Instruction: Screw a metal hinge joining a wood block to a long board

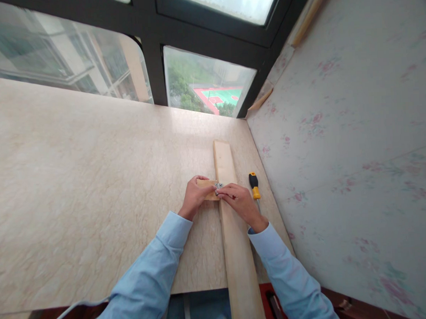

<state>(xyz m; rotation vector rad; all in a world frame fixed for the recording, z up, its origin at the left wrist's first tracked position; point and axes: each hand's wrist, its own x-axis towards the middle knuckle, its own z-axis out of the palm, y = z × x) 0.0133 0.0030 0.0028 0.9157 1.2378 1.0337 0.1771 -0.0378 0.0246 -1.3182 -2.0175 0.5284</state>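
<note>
Left hand (194,197) grips the wood block (211,196) while the right hand (240,200), hold unclear, seemingly aligns the metal bracket (219,185), next needing steadiness.

Silvery hinge (219,185) across short block (212,196), long board (239,257).

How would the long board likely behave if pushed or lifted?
Probably stiff: the long board looks straight past the edge of the counter. Its flat face suggests it would slide, not roll. Being long, it may swing if lifted off-centre.
</note>
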